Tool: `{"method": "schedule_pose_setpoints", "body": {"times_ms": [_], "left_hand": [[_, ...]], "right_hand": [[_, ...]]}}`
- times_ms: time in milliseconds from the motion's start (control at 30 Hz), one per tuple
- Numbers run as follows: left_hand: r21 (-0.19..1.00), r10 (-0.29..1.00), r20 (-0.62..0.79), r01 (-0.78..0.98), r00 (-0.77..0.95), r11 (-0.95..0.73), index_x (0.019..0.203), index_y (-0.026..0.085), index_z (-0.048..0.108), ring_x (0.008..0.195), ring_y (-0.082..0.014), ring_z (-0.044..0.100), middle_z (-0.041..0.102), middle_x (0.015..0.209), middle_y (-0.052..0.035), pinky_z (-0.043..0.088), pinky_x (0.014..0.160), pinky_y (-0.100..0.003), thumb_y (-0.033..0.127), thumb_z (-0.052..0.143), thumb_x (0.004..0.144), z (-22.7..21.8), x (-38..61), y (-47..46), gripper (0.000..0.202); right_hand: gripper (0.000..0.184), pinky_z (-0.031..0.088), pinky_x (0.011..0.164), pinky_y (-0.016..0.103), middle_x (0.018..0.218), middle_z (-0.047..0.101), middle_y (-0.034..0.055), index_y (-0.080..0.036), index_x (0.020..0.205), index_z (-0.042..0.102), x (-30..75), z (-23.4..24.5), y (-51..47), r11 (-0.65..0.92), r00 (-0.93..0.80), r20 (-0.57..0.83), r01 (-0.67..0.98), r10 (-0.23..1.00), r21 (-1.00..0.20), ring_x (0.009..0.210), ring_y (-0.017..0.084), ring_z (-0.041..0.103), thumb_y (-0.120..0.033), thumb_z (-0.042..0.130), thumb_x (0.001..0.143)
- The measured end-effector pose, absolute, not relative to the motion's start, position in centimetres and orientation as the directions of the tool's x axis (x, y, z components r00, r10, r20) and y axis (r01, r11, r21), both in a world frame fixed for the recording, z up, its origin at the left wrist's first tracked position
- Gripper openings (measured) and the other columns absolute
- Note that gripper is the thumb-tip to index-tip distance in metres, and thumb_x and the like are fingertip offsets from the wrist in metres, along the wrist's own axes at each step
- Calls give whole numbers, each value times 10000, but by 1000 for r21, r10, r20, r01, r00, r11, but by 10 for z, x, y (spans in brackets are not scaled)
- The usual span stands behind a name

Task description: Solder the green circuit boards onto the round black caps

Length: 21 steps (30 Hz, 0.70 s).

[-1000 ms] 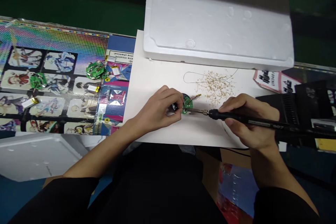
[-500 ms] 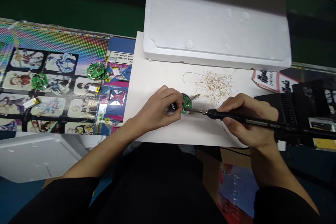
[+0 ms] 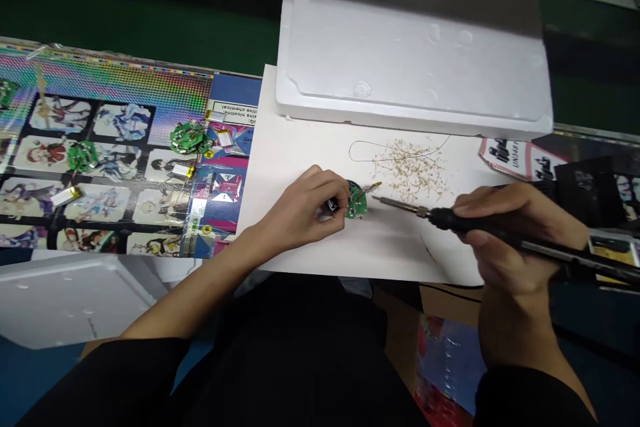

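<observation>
My left hand (image 3: 305, 210) pinches a small round green circuit board (image 3: 356, 202) with a black part under it, resting on a white sheet (image 3: 310, 147). My right hand (image 3: 505, 233) grips a black soldering iron (image 3: 480, 230). Its metal tip (image 3: 383, 201) points left and sits just right of the board, apart from it. A thin loop of solder wire (image 3: 360, 147) and a scatter of pale crumbs (image 3: 410, 163) lie behind the board.
A white foam lid (image 3: 415, 60) lies at the back of the sheet. To the left, a colourful printed sheet (image 3: 110, 147) carries more green boards (image 3: 187, 137) and small batteries (image 3: 65, 195). Another foam piece (image 3: 65, 300) sits near left. A black device (image 3: 585, 193) stands right.
My right hand has pulled the soldering iron to the right, lifting its tip off the green board. My left hand keeps its hold on the board.
</observation>
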State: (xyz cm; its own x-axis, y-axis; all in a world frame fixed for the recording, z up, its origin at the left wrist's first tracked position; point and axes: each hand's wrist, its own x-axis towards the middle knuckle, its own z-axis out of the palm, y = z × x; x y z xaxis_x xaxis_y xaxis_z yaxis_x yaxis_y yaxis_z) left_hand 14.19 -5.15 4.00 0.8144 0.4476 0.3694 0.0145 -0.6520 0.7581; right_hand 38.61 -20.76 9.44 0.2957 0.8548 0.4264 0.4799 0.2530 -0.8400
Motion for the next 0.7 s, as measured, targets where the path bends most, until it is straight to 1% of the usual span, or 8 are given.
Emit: {"method": "schedule_pose_setpoints", "body": {"times_ms": [100,233,267,333,400,467,533,700], "left_hand": [[758,450,379,7,809,-652,931,204,618,937,-190,631,728,1024,-43,489,872,-347,89,607,933,40,142,-51,116],[758,441,378,3,814,-653,928,201,620,940,-190,636,731,1020,-43,489,876,-346,86,611,934,40,142,-51,115],[757,441,377,4,814,-653,928,201,621,939,-189,635,730,1020,-42,488,878,-347,85,611,934,40,142,-51,116],[755,445,375,11,814,-656,929,200,622,932,-187,626,728,1024,-43,487,877,-346,82,611,935,41,142,-51,119],[751,444,376,13,813,-660,931,197,622,927,-183,618,723,1026,-44,486,876,-342,83,615,935,41,142,-51,115],[749,440,378,10,815,-663,933,193,625,924,-179,614,717,1024,-46,488,868,-335,86,624,936,41,141,-51,107],[742,436,386,7,813,-670,940,191,629,923,-179,613,716,1030,-50,494,858,-331,93,635,942,40,141,-50,98],[624,372,507,-33,778,-781,993,203,638,963,-192,666,745,1087,-63,504,876,-360,128,654,992,35,140,-50,77]], "right_hand": [[155,511,465,357,814,745,47,-276,995,796,380,94,-210,240,440,469,480,766,-843,613,224,682,-335,868,872],[334,485,363,308,1039,821,59,-326,1319,707,353,83,-210,248,486,411,365,772,-897,571,214,744,-481,720,1024],[364,532,398,317,1122,822,72,-345,1388,661,345,78,-209,250,455,395,347,798,-904,609,217,768,-509,650,1063],[293,641,562,334,1197,812,76,-349,1397,640,330,65,-207,257,393,419,401,819,-879,756,211,811,-402,553,1123],[268,694,861,419,1268,789,86,-311,1325,670,319,51,-205,240,309,440,516,843,-822,1045,246,810,-235,640,1069],[382,635,1064,508,1328,757,109,-280,1301,663,313,39,-202,233,231,443,597,866,-767,1243,289,744,-143,772,961],[485,613,1104,526,1343,740,120,-271,1325,629,311,31,-199,249,201,458,623,866,-742,1275,294,723,-111,823,910],[437,634,1070,452,1315,750,92,-276,1320,605,318,33,-193,237,185,435,622,881,-746,1245,253,737,-87,758,956]]}}
